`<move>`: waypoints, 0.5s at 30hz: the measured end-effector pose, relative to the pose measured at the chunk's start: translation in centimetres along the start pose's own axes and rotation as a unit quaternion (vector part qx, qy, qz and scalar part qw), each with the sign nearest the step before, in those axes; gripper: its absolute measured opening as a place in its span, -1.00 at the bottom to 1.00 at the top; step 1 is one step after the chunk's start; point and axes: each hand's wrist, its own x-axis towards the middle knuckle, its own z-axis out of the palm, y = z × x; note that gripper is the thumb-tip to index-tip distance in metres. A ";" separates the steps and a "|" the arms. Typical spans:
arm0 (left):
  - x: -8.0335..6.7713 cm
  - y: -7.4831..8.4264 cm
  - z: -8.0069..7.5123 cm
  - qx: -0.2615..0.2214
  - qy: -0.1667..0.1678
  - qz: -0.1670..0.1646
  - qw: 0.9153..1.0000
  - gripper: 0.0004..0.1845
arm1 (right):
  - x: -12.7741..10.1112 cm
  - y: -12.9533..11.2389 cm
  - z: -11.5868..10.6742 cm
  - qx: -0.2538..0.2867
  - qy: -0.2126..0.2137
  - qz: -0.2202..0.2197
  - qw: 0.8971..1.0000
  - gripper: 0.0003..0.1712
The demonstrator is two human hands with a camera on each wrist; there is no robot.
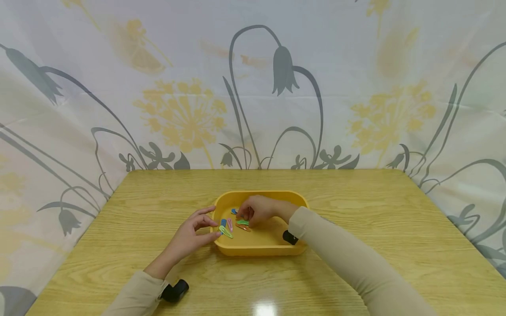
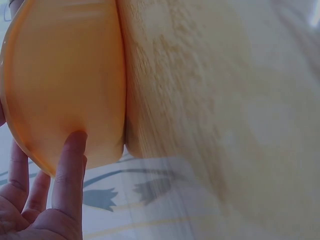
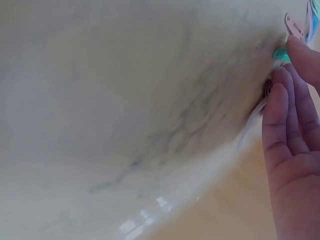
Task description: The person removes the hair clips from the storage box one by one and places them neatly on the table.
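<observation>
The green clip (image 1: pixel 243 223) lay in the yellow tray (image 1: pixel 261 251), nearer its left edge than its right, below the bent fingers of my right hand (image 1: pixel 258 210); whether they pinched it, I couldn't tell. My left hand (image 1: pixel 193 231), loosely spread, gripped nothing, touching the left edge, probably for steadiness.

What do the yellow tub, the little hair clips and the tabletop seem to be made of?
The yellow tub looks like moulded plastic: smooth, evenly coloured, rounded corners. The hair clips may be coated metal, being thin and slotted, though plastic is possible. The tabletop shows wood grain and a bright reflection: sealed wood or a printed laminate.
</observation>
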 end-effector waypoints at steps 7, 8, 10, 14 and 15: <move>0.0 0.2 0.0 0.001 -0.002 -0.001 1.000 -0.78 | 0.1 0.2 0.3 -0.024 0.007 0.005 1.000 -0.68; 0.0 0.2 0.0 0.000 -0.002 -0.002 1.000 -0.78 | 0.1 0.2 0.3 -0.027 0.006 0.006 1.000 -0.68; -0.1 0.2 0.0 -0.001 -0.003 -0.004 1.000 -0.78 | 0.0 0.2 0.3 -0.026 0.004 0.008 1.000 -0.69; -0.1 0.3 0.0 0.000 -0.003 -0.008 1.000 -0.78 | -0.2 0.2 0.2 -0.008 -0.001 0.003 1.000 -0.66; -0.1 0.3 0.0 0.000 -0.003 -0.008 1.000 -0.78 | -0.2 0.2 0.2 -0.002 -0.002 0.001 1.000 -0.65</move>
